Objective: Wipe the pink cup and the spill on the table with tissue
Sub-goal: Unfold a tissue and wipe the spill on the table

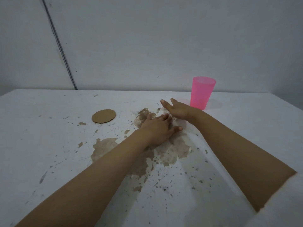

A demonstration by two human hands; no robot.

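White sleeve (pixel 287 202) at near right edge; both bare forearms reach far across the table (pixel 41 145), converging at centre. Left hand (pixel 157 128) lies palm down, fingers straight, pressing flat on a crumpled white tissue (pixel 164 110). Right hand (pixel 177 109) just beyond it, touching it, fingers straight and pointing far-left, resting on the same tissue; neither hand is curled round it. Brown spill (pixel 105 149) spreads in blotches near and left of the hands, partly under the left forearm, with specks scattered nearer. Pink cup (pixel 202 94) upright, far right of the hands, just beside the right wrist, apart from it. Round cardboard disc (pixel 103 116) flat, left of the spill.
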